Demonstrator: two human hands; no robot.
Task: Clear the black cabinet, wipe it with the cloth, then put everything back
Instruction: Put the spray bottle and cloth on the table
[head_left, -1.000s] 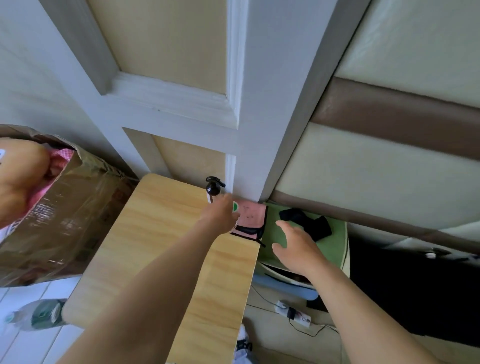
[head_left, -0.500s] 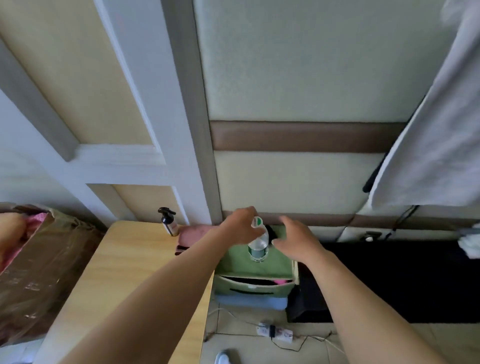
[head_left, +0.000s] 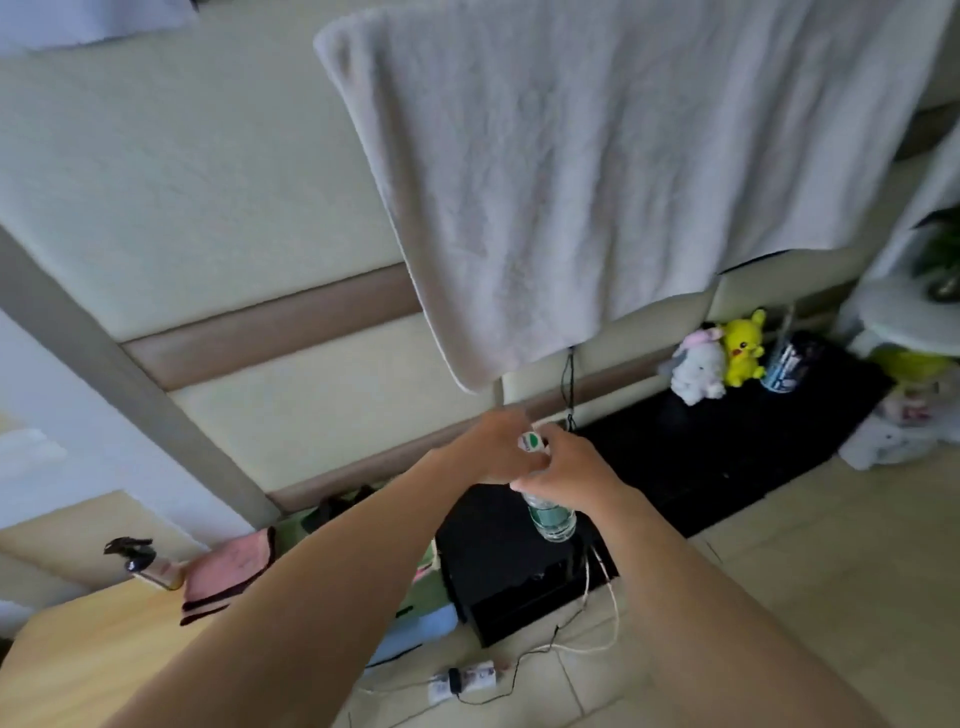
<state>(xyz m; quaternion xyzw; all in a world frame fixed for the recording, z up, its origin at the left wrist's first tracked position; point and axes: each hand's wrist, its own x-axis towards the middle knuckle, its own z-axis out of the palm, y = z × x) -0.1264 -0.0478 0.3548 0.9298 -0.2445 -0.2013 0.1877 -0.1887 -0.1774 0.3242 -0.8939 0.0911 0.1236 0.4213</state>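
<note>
A clear water bottle (head_left: 551, 519) with a green label and a white cap hangs above the left end of the long black cabinet (head_left: 691, 457). My left hand (head_left: 496, 449) grips its neck from the left. My right hand (head_left: 563, 467) wraps its upper part from the right. A pink cloth (head_left: 228, 574) lies on the far corner of the wooden table (head_left: 88, 654), beside a spray bottle (head_left: 148, 566). On the cabinet's far right end stand a white plush (head_left: 696, 369), a yellow plush (head_left: 743, 345) and a can (head_left: 784, 364).
A large white towel (head_left: 597, 171) hangs over the padded wall above the cabinet. A green box (head_left: 423, 577) stands between table and cabinet. A power strip (head_left: 462, 680) and white cables lie on the floor. White bags (head_left: 893, 436) sit at the cabinet's right end.
The view has swung right. My left hand carried the bottle from the table over the green box to the black cabinet, and my right hand has closed on the bottle too.
</note>
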